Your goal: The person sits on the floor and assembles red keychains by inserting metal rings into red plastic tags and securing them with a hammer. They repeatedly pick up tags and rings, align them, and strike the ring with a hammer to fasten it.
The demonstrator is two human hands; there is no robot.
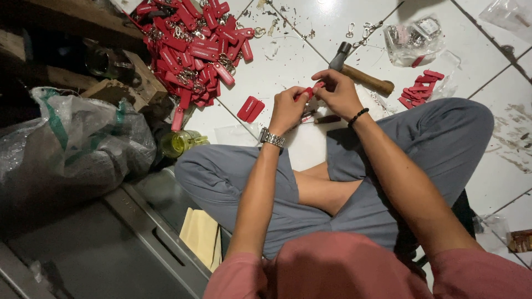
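Both hands meet above the white tiled floor [310,61], left hand [287,109] and right hand [337,93] pinching a small red tag [308,91] between fingertips. Its long axis seems to run left-right between them, though fingers hide most. A hammer [363,76] lies just beyond.

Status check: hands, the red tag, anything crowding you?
Left hand and right hand both pinch one small red tag above the tiled floor. Hammer lies just behind the hands, not touching. Red tag pile sits far left.
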